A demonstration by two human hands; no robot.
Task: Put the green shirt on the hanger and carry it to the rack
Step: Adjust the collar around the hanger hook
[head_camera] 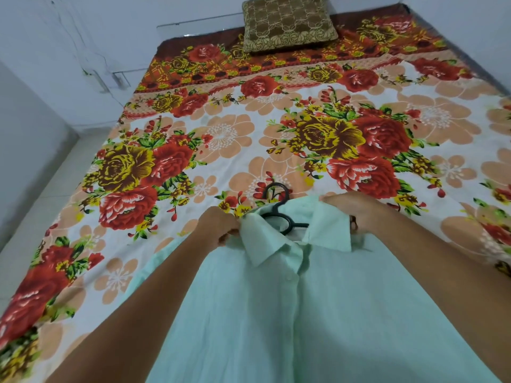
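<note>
The green shirt (304, 313) lies front-up on the bed (249, 139), its long axis running from my body straight away toward the far pillow (289, 23), collar end pointing away from me and the hem end running out of view at the bottom. The buttoned placket runs down the middle along that same line. The black hanger (279, 211) sits inside the neck opening; its hook sticks out past the collar onto the flowered bedsheet, curling over to the left, and most of its bar is hidden under the cloth.

My left hand (221, 225) has its grip pinched shut on the left collar point and shoulder edge. My right hand (354, 211) has its grip closed over the right side of the collar, fingers folded down on the fabric. Both forearms reach in along the two sides of the shirt.
</note>
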